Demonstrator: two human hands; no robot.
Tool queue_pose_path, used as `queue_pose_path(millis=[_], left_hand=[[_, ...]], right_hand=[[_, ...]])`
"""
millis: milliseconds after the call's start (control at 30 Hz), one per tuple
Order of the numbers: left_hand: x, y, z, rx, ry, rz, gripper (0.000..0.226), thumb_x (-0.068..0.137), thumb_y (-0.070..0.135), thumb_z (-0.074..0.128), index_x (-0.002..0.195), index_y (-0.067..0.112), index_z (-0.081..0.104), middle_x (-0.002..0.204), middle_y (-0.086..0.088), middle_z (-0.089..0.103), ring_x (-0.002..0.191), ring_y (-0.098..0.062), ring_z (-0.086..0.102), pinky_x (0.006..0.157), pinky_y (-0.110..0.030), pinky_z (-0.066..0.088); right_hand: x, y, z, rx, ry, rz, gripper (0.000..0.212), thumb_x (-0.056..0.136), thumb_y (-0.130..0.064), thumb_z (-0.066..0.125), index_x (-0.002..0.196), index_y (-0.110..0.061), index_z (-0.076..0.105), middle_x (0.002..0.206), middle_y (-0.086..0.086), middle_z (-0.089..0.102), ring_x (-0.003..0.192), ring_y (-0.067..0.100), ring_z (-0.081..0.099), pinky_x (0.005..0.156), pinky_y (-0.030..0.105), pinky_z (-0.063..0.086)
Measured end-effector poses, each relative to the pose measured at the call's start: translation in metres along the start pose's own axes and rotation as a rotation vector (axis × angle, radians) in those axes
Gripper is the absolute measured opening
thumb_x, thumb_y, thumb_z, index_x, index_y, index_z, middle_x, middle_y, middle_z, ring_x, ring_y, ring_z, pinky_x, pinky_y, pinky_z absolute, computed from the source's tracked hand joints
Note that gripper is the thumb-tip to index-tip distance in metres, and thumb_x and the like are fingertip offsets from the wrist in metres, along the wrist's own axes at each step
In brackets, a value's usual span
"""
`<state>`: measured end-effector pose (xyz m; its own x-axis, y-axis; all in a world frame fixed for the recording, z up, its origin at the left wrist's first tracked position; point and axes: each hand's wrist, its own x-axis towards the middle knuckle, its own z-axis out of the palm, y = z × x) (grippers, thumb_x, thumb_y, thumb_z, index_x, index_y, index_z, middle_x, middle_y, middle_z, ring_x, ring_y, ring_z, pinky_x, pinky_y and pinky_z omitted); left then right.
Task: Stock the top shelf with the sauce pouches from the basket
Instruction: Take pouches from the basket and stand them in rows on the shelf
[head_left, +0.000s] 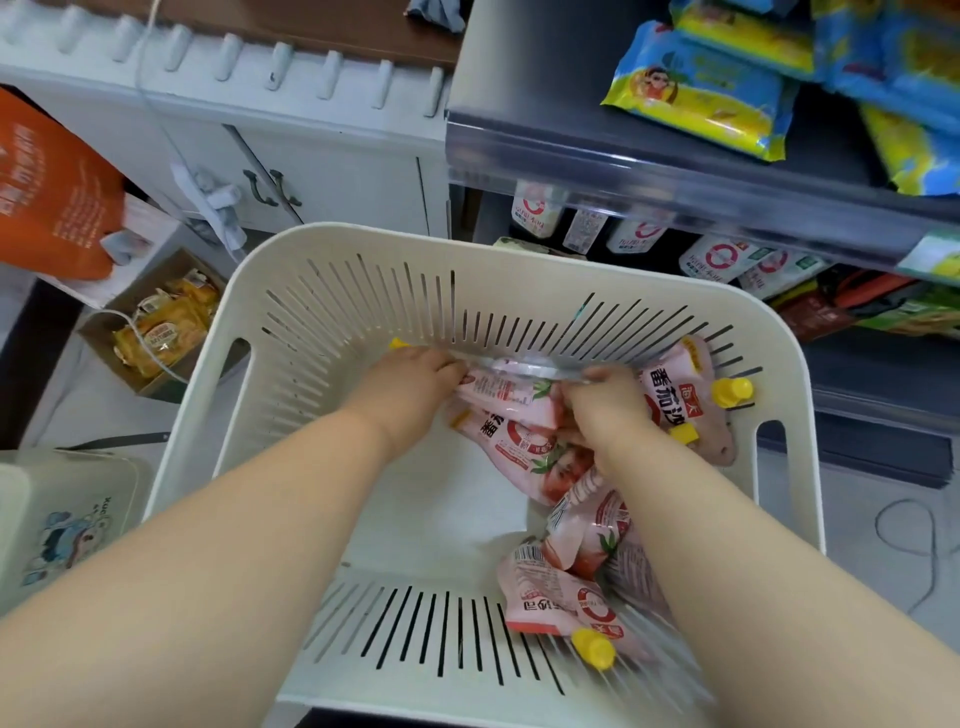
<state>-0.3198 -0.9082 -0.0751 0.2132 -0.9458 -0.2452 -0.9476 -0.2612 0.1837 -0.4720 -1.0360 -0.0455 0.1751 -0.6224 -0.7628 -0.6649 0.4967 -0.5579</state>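
A cream slotted basket (332, 291) fills the middle of the head view. Several pink sauce pouches with yellow caps lie in its right half. My left hand (410, 387) grips the left end of one pink pouch (501, 387) near the far wall. My right hand (605, 410) grips the same pouch at its right end, fingers curled over it. More pouches lie under and beside my hands, one (675, 389) against the right wall and one (561, 605) by the near wall. A grey shelf (524, 98) stands at the upper right.
Blue and yellow snack packs (698, 91) lie on the grey shelf. White pouches (719, 257) stand on the shelf below. A white cabinet (332, 156) is behind the basket. An orange bag (47, 187), a cardboard box of yellow packets (163, 325) and a cream bin (62, 519) are at the left.
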Motion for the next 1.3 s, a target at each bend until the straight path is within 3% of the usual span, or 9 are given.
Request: queue_pose_path(millis=[100,233,333,433,533,700,933,1133,1300], left_hand=[[0.002,0.004,-0.033,0.138,0.155,0.131,0.031,0.051,0.015,0.089,0.077,0.020,0.074,0.072,-0.002,0.065,0.055,-0.025,0.063,0.061,-0.027,0.051],[0.002,0.019,-0.071,0.151,0.304,0.317,0.020,0.051,0.007,0.080,0.055,0.020,0.065,0.051,0.003,0.059,0.044,-0.019,0.058,0.065,-0.028,0.056],[-0.005,0.030,-0.092,0.042,0.383,0.337,0.011,0.066,0.037,0.069,0.058,0.030,0.071,0.047,0.007,0.060,0.044,-0.016,0.058,0.073,-0.028,0.056],[-0.014,0.031,-0.113,-0.216,0.411,0.028,0.019,0.071,0.050,0.064,0.075,0.034,0.074,0.064,0.010,0.069,0.065,-0.017,0.066,0.078,-0.028,0.052],[-0.021,0.026,-0.113,-0.879,0.296,-0.422,0.035,0.071,0.028,0.079,0.103,0.028,0.067,0.088,0.011,0.069,0.078,-0.004,0.065,0.074,-0.016,0.052],[-0.031,0.043,-0.078,-1.458,0.252,-0.520,0.017,0.080,0.002,0.069,0.088,0.017,0.070,0.076,0.005,0.073,0.070,-0.007,0.069,0.067,-0.021,0.056],[-0.029,0.046,-0.081,-1.495,0.340,-0.529,0.015,0.077,0.001,0.071,0.076,0.016,0.070,0.064,0.006,0.071,0.061,-0.006,0.066,0.062,-0.021,0.056],[-0.031,0.040,-0.085,-1.509,0.327,-0.491,0.017,0.080,0.010,0.069,0.067,0.020,0.073,0.062,0.005,0.071,0.059,-0.008,0.064,0.059,-0.022,0.054],[-0.034,0.047,-0.094,-1.405,0.381,-0.502,0.012,0.082,0.010,0.069,0.072,0.018,0.069,0.056,0.008,0.069,0.051,-0.004,0.062,0.051,-0.019,0.052]], right_hand=[[-0.007,0.003,0.005,-0.408,0.046,-0.479,0.037,0.087,-0.026,0.061,0.123,-0.023,0.052,0.123,-0.003,0.054,0.109,0.016,0.055,0.097,0.035,0.046],[-0.025,-0.004,0.016,-0.813,-0.086,-0.863,0.047,0.081,-0.038,0.063,0.124,-0.021,0.055,0.125,0.001,0.058,0.115,0.022,0.049,0.093,0.030,0.037],[-0.033,-0.009,0.014,-0.583,-0.181,-0.797,0.019,0.081,-0.025,0.067,0.098,-0.018,0.066,0.088,-0.004,0.061,0.083,0.012,0.056,0.072,0.026,0.041],[-0.041,-0.008,0.009,-0.242,-0.317,-0.598,0.008,0.084,-0.010,0.065,0.090,-0.012,0.070,0.081,-0.007,0.067,0.076,0.004,0.062,0.069,0.021,0.053],[-0.040,-0.006,0.002,-0.074,-0.357,-0.488,0.007,0.087,-0.015,0.064,0.090,-0.017,0.070,0.089,0.000,0.073,0.081,0.016,0.071,0.065,0.027,0.058],[-0.048,-0.012,0.001,0.116,-0.450,-0.446,0.014,0.089,-0.021,0.060,0.101,-0.017,0.067,0.093,0.002,0.074,0.085,0.015,0.072,0.071,0.028,0.058],[-0.049,-0.016,0.006,0.269,-0.365,-0.443,0.012,0.087,-0.018,0.063,0.094,-0.016,0.072,0.101,0.013,0.073,0.097,0.030,0.068,0.092,0.053,0.050],[-0.052,-0.017,0.006,0.331,-0.394,-0.376,0.034,0.077,-0.039,0.064,0.098,-0.013,0.071,0.104,0.014,0.072,0.099,0.031,0.068,0.093,0.052,0.050],[-0.066,-0.025,-0.013,0.096,-0.420,-0.345,0.022,0.090,-0.027,0.058,0.107,-0.015,0.066,0.110,0.006,0.070,0.105,0.024,0.065,0.094,0.039,0.050]])
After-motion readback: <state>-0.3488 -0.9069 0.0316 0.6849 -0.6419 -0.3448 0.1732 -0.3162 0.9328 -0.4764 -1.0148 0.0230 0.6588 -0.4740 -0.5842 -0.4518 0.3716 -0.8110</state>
